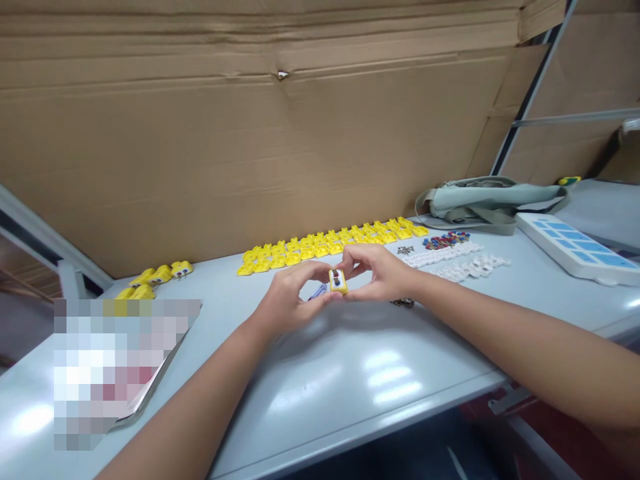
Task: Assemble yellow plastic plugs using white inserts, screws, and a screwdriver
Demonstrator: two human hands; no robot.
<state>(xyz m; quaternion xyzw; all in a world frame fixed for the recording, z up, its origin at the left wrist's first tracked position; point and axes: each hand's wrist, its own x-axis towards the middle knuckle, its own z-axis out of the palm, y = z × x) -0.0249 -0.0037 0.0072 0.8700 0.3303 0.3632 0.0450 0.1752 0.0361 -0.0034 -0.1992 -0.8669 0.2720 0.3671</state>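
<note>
While both hands are meeting above the grey table (320,373), the left hand (285,303) and right hand (380,270) are pinching a small yellow plastic piece (339,281) by its edges; it is looking light, stiff, and slippery.

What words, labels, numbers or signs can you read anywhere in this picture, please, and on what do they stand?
None can be read.
The sheet at the table's left is pixelated.
The white tray with blue panels shows no legible marks.
The yellow part held by the left hand and right hand bears no readable text.
</note>
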